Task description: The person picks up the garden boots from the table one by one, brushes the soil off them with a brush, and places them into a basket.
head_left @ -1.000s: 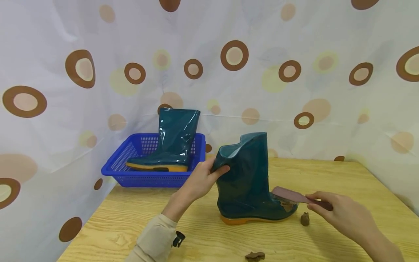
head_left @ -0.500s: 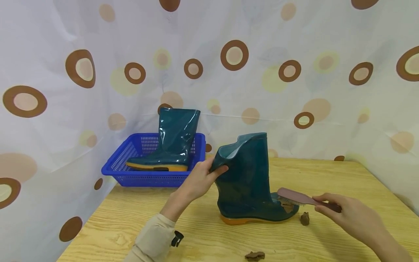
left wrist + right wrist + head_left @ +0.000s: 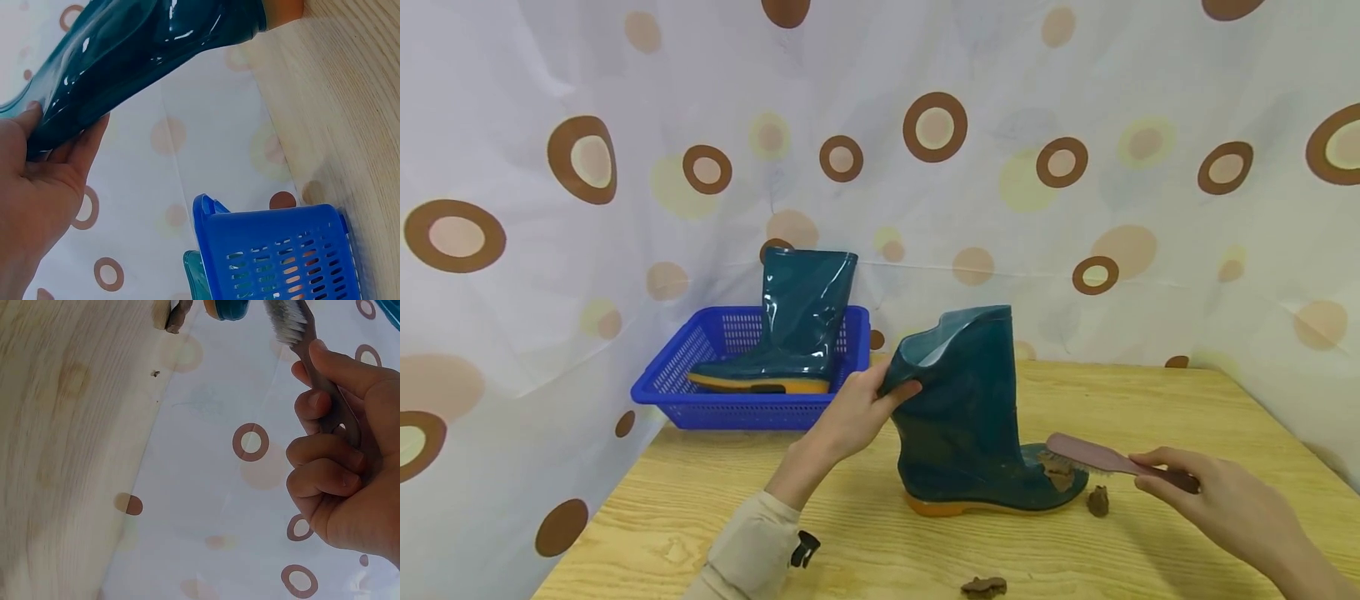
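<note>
A dark teal rubber boot point(image 3: 962, 417) with an orange sole stands on the wooden table, its toe pointing right. My left hand point(image 3: 853, 415) grips the upper shaft at the back, thumb over the outside, and the top edge is squashed inward there. In my right hand point(image 3: 1232, 504) is the handle of a brownish-pink brush point(image 3: 1090, 454), its bristles facing down over the boot's toe. A patch of brown mud point(image 3: 1057, 473) clings to the toe beside the bristles. The right wrist view shows pale bristles point(image 3: 286, 322) and fingers curled round the handle.
A blue plastic basket point(image 3: 745, 412) at the back left holds a second teal boot point(image 3: 805, 312). One brown lump point(image 3: 1098, 501) lies by the held boot's toe, another point(image 3: 984, 587) near the table's front. A spotted curtain point(image 3: 880, 208) hangs behind the table.
The brush and my right hand have shifted right and slightly down along the toe. My left hand keeps its hold, and the boot has barely moved.
</note>
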Motion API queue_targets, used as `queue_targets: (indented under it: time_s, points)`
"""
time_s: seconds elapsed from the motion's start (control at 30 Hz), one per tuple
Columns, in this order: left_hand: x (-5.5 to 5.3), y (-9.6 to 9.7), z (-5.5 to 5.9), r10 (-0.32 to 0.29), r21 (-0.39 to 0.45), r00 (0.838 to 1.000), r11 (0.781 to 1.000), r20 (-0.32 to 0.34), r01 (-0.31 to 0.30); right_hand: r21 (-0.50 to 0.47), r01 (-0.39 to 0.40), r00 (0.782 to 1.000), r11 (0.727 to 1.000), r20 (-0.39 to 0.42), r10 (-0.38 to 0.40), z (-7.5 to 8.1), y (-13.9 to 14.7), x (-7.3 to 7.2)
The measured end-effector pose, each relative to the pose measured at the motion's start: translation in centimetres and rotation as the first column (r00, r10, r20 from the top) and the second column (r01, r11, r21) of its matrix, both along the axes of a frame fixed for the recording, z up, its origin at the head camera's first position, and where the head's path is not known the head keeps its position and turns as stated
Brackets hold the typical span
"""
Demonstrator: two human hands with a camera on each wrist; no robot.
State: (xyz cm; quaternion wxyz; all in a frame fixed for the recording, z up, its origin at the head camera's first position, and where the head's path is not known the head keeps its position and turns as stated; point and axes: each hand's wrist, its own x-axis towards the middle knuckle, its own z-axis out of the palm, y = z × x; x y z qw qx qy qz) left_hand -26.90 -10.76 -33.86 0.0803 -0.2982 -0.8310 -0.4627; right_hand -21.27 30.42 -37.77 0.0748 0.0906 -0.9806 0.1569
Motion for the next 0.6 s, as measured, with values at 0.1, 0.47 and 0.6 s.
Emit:
queue_targets:
  time_s: [0.1,0.47,0.6]
  points:
    - [-0.1,0.0,-0.1,-0.008,0.016,1.000,1.000,-0.003,0.008,-0.019,-0.007,0.999,1.000,-0.040,0.006,-0.2,-0.2,0.3]
    - [-0.1,0.4,-0.2,-0.003,0.032,1.000,0.999,0.013,0.003,-0.161,-0.135,0.935,0.978,-0.347,0.072,-0.2,-0.7,1.6]
    - [-0.1,0.6,-0.2,0.005,0.036,1.000,0.999,0.029,-0.006,-0.139,-0.234,0.911,0.962,-0.378,0.167,-0.7,-0.6,1.9]
